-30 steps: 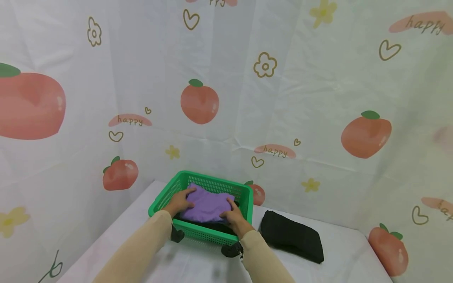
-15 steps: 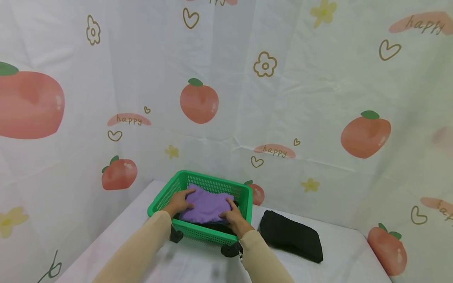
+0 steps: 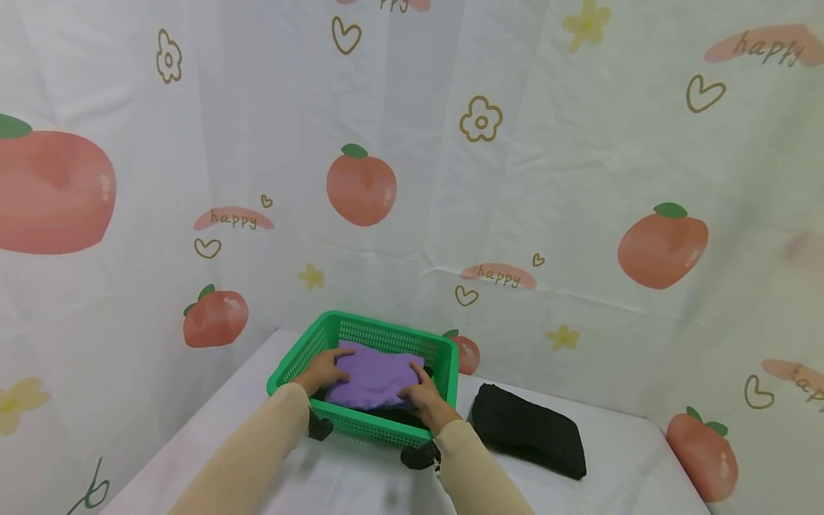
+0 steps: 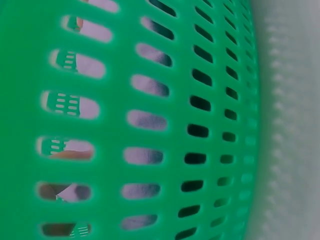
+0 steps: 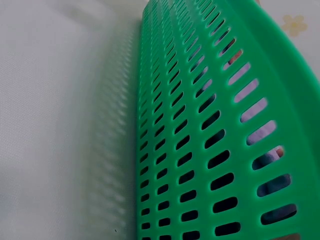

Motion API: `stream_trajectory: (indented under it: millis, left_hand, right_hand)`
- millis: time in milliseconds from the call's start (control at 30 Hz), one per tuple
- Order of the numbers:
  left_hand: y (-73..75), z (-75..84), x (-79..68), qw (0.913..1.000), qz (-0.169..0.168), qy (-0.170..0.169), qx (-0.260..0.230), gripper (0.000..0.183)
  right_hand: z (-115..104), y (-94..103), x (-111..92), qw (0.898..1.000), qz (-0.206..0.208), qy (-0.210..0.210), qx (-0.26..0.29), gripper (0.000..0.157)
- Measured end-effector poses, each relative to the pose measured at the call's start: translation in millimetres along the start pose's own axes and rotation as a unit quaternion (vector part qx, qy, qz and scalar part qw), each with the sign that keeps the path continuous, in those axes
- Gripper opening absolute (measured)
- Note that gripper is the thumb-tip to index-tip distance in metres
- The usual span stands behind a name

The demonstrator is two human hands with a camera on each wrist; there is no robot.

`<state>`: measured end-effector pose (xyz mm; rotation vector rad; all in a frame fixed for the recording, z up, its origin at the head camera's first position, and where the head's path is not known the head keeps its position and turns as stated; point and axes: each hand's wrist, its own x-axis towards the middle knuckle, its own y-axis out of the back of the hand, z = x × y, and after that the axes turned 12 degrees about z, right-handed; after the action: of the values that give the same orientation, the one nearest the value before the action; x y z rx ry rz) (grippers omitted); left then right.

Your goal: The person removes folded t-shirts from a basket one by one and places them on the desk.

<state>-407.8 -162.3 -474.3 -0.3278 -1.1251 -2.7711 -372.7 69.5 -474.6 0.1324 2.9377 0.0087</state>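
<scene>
A folded purple cloth (image 3: 375, 378) lies on dark fabric inside the green plastic basket (image 3: 447, 400). At the cloth's left side, my left hand (image 3: 320, 370) reaches over the basket's front and rests thumb and index finger, spread apart, on its top. Opposite, my right hand (image 3: 428, 400) touches the right side the same way. The remaining fingers of both hands are mostly hidden. The left wrist view is filled by the slotted basket wall (image 4: 175, 120), with pale purple cloth (image 4: 142, 155) showing through. In the right wrist view the basket's side (image 5: 200, 130) also covers most of the frame.
A folded black cloth (image 3: 529, 431) lies on the white table (image 3: 618, 443) to the right of the basket. Behind and to the left hangs a white curtain (image 3: 412, 236) printed with peaches, hearts and flowers, close to the basket's back.
The purple cloth's far left corner has sunk slightly and lies flatter. Both hands stay nearly in place on it, and the head view has shifted a little.
</scene>
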Motion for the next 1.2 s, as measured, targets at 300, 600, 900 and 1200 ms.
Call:
stream_trajectory:
  millis: [300,600,900,1200]
  left_hand:
    - [1.5,4.1,1.2,0.9985,0.005,0.042,-0.034,0.060]
    - [9.2,9.5,-1.2,0.9876,-0.025,0.091,-0.125,0.060]
    - [10.9,10.7,-4.9,0.9841,-0.038,0.106,-0.137,0.061]
    - [9.6,7.5,-4.5,0.9892,-0.035,0.082,-0.117,0.059]
  right_hand:
    - [-1.9,0.5,0.8,1.000,0.003,-0.004,-0.006,0.081]
    - [-2.5,1.5,1.4,1.000,0.008,-0.003,-0.012,0.081]
    - [-1.2,1.2,2.0,1.000,0.007,-0.002,-0.009,0.081]
    - [-1.8,0.3,1.2,1.000,0.007,-0.006,0.000,0.082]
